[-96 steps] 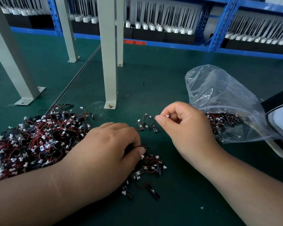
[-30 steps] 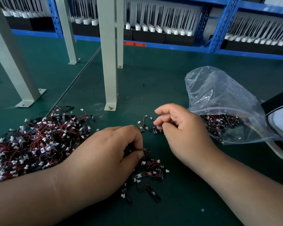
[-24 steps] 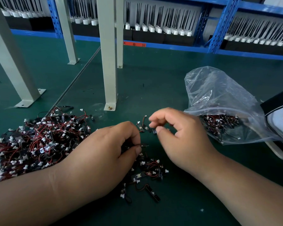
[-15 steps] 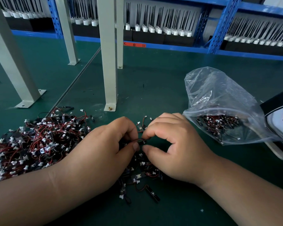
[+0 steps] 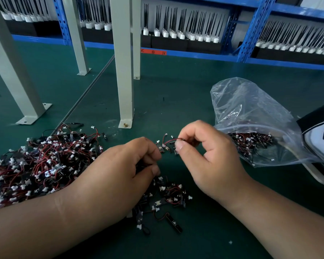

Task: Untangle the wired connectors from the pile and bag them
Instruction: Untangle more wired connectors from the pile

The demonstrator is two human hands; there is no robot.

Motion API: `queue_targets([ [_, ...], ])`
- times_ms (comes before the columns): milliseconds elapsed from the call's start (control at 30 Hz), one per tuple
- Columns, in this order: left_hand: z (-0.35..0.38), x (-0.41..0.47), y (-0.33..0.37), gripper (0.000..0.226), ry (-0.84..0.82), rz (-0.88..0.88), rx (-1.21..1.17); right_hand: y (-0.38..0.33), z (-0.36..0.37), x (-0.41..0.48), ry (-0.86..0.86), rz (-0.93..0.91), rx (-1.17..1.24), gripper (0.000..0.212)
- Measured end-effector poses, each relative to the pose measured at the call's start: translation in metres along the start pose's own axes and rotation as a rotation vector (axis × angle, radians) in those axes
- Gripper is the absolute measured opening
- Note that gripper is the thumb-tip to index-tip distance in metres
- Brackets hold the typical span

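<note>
Tabletop (image 5: 176, 101) green, big pile (image 5: 41, 165) of red-wired connectors at far left, clear bag (image 5: 251, 116) lying at right with a batch already inside, small clump (image 5: 168, 195) loose under and between the hands. Left hand (image 5: 120, 174) curled down on the clump, pinching dark pieces; right hand (image 5: 206, 161) raised just beside it, thumb and forefinger clamped on one wired connector (image 5: 169, 141) by its red lead, hands near but apart. Best bet: left pins the clump flat, right draws the lead up slow so white plugs don't snag, then across into the bag
</note>
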State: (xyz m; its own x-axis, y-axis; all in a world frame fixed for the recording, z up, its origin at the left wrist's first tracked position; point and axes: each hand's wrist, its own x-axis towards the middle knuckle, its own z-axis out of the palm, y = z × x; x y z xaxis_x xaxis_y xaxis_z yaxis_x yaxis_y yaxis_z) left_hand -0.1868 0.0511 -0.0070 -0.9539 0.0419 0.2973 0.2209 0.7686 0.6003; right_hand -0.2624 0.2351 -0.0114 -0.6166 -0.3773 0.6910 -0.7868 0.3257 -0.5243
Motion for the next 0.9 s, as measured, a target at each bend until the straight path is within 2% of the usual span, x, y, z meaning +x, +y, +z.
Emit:
queue_targets([
  [133,-0.002,-0.002,0.003,0.018,-0.02,-0.007,-0.008,0.006,0.001,0.002,0.148,0.156,-0.025,0.015],
  [267,-0.004,-0.003,0.005,0.023,-0.078,0.024,0.03,0.013,0.003,0.004,0.159,0.277,-0.073,0.015],
  [400,-0.004,-0.004,0.004,0.024,-0.121,0.044,0.074,0.012,0.004,0.004,0.142,0.256,-0.138,0.013],
  [567,-0.003,-0.004,0.002,0.014,-0.119,0.103,0.164,0.013,0.003,0.005,0.116,0.237,-0.187,0.014],
  [900,-0.002,-0.003,0.002,0.004,-0.109,0.128,0.157,0.015,0.005,0.005,0.082,0.26,-0.271,0.019],
])
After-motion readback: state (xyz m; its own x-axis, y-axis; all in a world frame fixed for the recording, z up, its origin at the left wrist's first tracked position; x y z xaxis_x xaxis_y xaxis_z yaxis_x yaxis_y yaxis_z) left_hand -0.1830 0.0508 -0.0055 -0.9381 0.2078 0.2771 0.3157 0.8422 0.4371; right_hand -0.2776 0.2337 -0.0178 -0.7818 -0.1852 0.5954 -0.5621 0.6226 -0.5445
